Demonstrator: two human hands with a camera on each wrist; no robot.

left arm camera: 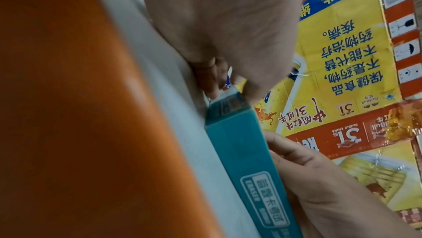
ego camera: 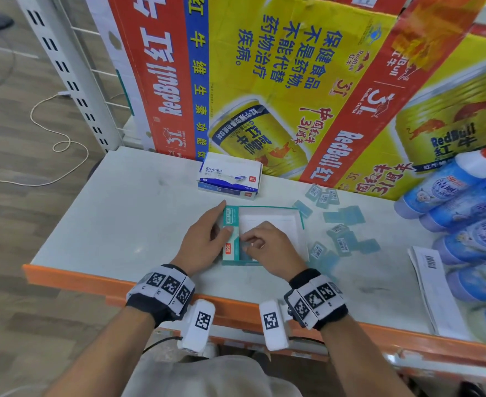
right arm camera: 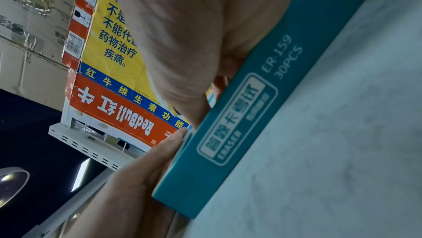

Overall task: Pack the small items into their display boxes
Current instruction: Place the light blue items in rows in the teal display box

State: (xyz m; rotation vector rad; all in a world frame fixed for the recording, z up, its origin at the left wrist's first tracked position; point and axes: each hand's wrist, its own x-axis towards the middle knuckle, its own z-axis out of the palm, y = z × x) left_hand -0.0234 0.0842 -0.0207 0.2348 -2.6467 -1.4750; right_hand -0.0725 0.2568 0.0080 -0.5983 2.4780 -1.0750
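Note:
A teal display box (ego camera: 270, 222) lies open on the white shelf (ego camera: 121, 213), its white inside mostly bare. My left hand (ego camera: 207, 239) holds the box's left wall, thumb on the folded flap, forefinger stretched along the edge. My right hand (ego camera: 270, 247) is curled over the near left corner of the box and pinches a small blue eraser (ego camera: 246, 249), mostly hidden by the fingers. In the left wrist view the box's teal side (left arm camera: 239, 151) runs between my left hand (left arm camera: 228, 25) and my right hand (left arm camera: 319, 187). In the right wrist view the side (right arm camera: 239, 124) reads ERASER, 30PCS.
Several loose blue erasers (ego camera: 345, 217) lie scattered right of the box. A white and blue eraser box (ego camera: 230, 176) stands behind it. Blue bottles (ego camera: 465, 202) and papers (ego camera: 433, 285) fill the right end. Printed cartons (ego camera: 293, 81) wall the back. The shelf's orange edge (ego camera: 236, 308) runs in front.

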